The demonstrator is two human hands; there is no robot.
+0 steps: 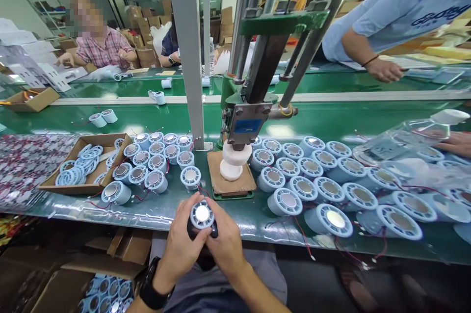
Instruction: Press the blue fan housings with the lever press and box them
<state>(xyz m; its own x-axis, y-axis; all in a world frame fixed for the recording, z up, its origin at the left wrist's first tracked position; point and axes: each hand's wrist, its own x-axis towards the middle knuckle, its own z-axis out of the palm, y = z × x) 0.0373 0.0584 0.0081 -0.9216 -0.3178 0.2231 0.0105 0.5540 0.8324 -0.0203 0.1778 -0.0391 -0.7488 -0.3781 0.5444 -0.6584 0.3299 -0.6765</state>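
Note:
Just past the table's front edge, my left hand [182, 237] and my right hand [227, 237] are closed together around a light-blue slotted ring cap [202, 214]. A bright silver disc fills its centre, and something black shows beneath it, mostly hidden by my fingers. Beyond my hands stands a hand press [247, 121] with a white round pressing head [236, 154]. Under that head, a white round pad [231, 170] lies on a brown board [217, 183]. One light-blue cylinder [190, 177] stands left of the board, close to my fingertips.
Many blue cylinders [302, 188] with trailing wires cover the table at right; another group [157, 162] stands left. A cardboard box [83, 188] holds loose blue rings. A clear bottle [412, 134] lies at right near another person's hand [456, 143]. Co-workers sit across the green conveyor [147, 119].

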